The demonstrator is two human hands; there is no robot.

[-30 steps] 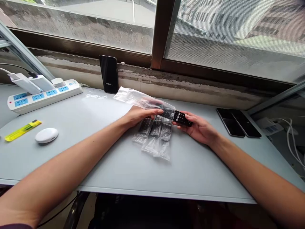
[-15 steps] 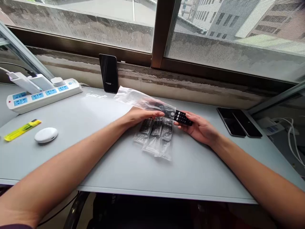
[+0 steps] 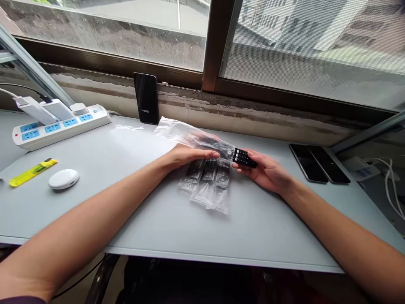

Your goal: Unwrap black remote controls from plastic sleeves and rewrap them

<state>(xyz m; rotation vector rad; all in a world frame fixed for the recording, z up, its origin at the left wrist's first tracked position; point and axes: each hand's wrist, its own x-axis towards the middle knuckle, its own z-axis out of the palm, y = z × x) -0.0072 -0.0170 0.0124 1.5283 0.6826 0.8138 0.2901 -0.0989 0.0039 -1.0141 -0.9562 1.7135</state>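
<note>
A black remote control [image 3: 244, 158] pokes out of the right end of a clear plastic bag [image 3: 177, 130], with most of its length inside. My right hand [image 3: 267, 171] grips the bare end of the remote between thumb and fingers. My left hand [image 3: 190, 155] holds the bagged part, its thumb on top and other fingers behind the plastic. Beneath and in front of my left hand, several remotes in clear bags [image 3: 207, 179] lie side by side on the grey table [image 3: 164, 219].
At the left are a white power strip [image 3: 63, 126] with chargers, a yellow packet [image 3: 33, 172] and a white oval device [image 3: 63, 179]. A black phone [image 3: 146, 99] leans by the window. Two dark phones [image 3: 319, 164] lie at the right, near white cables [image 3: 391, 185].
The view has shifted very slightly. Both hands keep their hold on the remote and the bag, with no clear movement between them.
</note>
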